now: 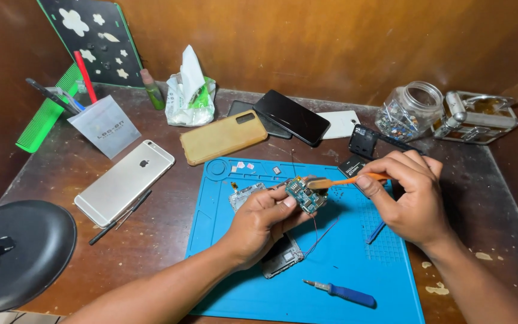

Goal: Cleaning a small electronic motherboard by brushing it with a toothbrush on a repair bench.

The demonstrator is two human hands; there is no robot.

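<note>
Brushing gently is my way here: my left hand (265, 219) pinches the small green circuit board (306, 194) above the blue silicone repair mat (355, 258), fingers closed on its lower edge, while my right hand (412, 192) is closed around the orange-handled brush (346, 180), bristles touching the board. Thin wires (319, 231) dangle below; the opened phone body (282, 255) and blue-handled screwdriver (343, 293) lie close on the mat.

You see a warm, evenly lit desk; soft shadows fall beneath your hands, edges bend outward, and focus stays sharp.
</note>
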